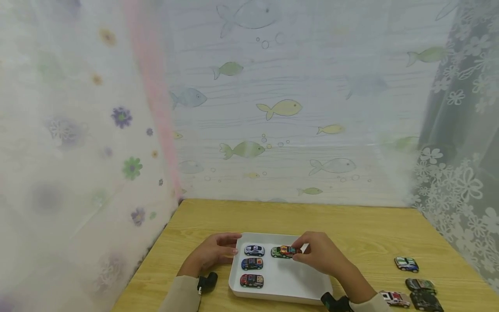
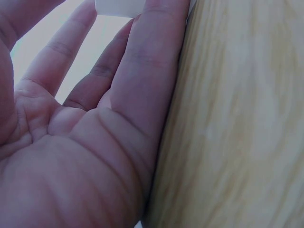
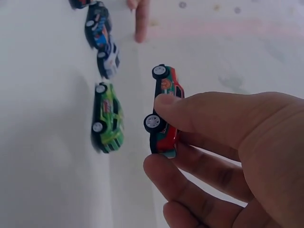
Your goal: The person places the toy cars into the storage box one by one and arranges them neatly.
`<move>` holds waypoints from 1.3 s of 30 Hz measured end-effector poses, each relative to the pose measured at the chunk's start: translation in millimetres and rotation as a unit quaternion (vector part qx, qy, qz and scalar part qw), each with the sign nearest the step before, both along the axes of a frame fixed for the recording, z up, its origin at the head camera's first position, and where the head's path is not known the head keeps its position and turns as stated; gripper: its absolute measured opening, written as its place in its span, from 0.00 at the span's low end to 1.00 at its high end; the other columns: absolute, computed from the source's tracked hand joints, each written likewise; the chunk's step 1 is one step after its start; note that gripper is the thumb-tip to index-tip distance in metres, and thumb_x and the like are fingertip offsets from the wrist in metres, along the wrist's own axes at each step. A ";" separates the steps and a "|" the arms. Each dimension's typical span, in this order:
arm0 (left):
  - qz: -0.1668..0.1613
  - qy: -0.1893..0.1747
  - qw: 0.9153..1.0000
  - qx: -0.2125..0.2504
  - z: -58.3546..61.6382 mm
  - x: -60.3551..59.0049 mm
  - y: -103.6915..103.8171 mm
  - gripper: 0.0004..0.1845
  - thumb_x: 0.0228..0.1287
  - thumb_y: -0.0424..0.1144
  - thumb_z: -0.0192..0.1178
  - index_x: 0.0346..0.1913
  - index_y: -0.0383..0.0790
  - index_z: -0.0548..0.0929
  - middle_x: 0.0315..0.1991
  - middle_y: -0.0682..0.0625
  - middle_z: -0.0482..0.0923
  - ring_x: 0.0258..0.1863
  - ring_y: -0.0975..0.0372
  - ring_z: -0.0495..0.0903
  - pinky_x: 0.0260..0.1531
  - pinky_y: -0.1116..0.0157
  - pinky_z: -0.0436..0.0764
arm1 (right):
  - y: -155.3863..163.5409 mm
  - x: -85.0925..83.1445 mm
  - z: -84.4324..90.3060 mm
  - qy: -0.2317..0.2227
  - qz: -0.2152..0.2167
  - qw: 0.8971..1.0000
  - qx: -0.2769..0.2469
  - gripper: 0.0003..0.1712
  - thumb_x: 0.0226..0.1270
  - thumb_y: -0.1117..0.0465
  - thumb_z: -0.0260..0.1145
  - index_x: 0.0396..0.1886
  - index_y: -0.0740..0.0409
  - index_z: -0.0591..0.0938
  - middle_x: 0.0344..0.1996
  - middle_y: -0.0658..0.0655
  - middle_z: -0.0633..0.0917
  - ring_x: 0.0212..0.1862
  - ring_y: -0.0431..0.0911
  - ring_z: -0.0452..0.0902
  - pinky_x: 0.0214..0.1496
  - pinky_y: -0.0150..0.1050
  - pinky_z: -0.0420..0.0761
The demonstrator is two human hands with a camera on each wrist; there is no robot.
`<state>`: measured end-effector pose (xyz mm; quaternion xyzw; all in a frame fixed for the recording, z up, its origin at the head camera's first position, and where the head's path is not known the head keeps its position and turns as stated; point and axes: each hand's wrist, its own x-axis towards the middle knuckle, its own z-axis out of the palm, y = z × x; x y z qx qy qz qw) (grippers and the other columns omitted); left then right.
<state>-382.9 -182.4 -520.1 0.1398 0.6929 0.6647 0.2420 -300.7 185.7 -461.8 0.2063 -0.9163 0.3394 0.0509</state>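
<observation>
My right hand pinches a red toy car with teal sides between thumb and fingers, above a white tray. In the head view the held car overlaps a green toy car, which sits in the tray; the right wrist view shows a gap between the two. Down the tray's left side stand a white toy car, a blue toy car and a red-and-black toy car. Fingers extended, my left hand rests against the tray's left edge, its side on the table.
On the wooden table, right of the tray, lie a white-and-green toy car, a dark green one, a black one and a white-and-red one. A fish-print curtain hangs behind the table.
</observation>
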 end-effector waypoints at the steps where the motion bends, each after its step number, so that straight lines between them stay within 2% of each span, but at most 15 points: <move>1: 0.000 0.000 1.000 0.000 -0.2 -0.2 -0.1 0.31 0.67 0.31 0.69 0.72 0.41 0.76 0.69 0.38 0.75 0.64 0.51 0.79 0.56 0.50 0.87 | -2.0 0.2 -0.5 -0.003 0.000 1.000 0.000 0.09 0.57 0.59 0.81 0.38 0.47 0.92 0.38 0.45 0.87 0.29 0.36 0.79 0.28 0.30 0.80; 8: 0.000 0.003 1.000 -0.002 -2.5 -2.9 -1.7 0.31 0.66 0.33 0.71 0.72 0.42 0.76 0.69 0.39 0.76 0.64 0.51 0.80 0.56 0.50 0.87 | -13.9 2.2 -5.8 -0.029 0.000 1.000 -0.003 0.10 0.56 0.64 0.81 0.38 0.52 0.92 0.40 0.48 0.88 0.32 0.40 0.81 0.30 0.30 0.82; 15: 0.002 0.002 1.000 0.001 -2.1 -3.5 -0.2 0.32 0.66 0.32 0.71 0.72 0.41 0.76 0.69 0.39 0.76 0.64 0.52 0.80 0.56 0.51 0.87 | -21.3 3.1 -12.4 -0.021 -0.013 1.000 0.006 0.11 0.54 0.66 0.81 0.37 0.52 0.92 0.39 0.49 0.89 0.33 0.38 0.80 0.32 0.29 0.81; 24: 0.000 0.004 1.000 -0.003 -1.8 -3.3 -0.3 0.31 0.66 0.33 0.71 0.72 0.42 0.76 0.70 0.39 0.75 0.64 0.52 0.79 0.56 0.51 0.87 | -29.5 5.6 -17.2 -0.027 -0.018 0.999 0.033 0.10 0.55 0.64 0.81 0.37 0.52 0.93 0.38 0.47 0.88 0.37 0.42 0.80 0.34 0.31 0.80; 31: 0.000 0.004 1.000 -0.005 -2.1 -2.9 -0.5 0.31 0.66 0.33 0.71 0.72 0.42 0.76 0.69 0.40 0.75 0.64 0.52 0.79 0.56 0.51 0.87 | -33.5 6.3 -22.0 -0.044 -0.039 0.998 0.030 0.10 0.54 0.65 0.81 0.37 0.52 0.93 0.39 0.48 0.89 0.38 0.42 0.78 0.34 0.32 0.77; 39: -0.001 0.007 1.000 -0.013 -2.5 -1.5 -1.1 0.31 0.66 0.34 0.71 0.71 0.43 0.77 0.69 0.40 0.76 0.64 0.52 0.79 0.56 0.52 0.87 | -35.0 6.3 -26.1 -0.042 -0.049 0.997 0.031 0.10 0.53 0.66 0.80 0.36 0.53 0.93 0.39 0.50 0.88 0.37 0.43 0.75 0.33 0.32 0.74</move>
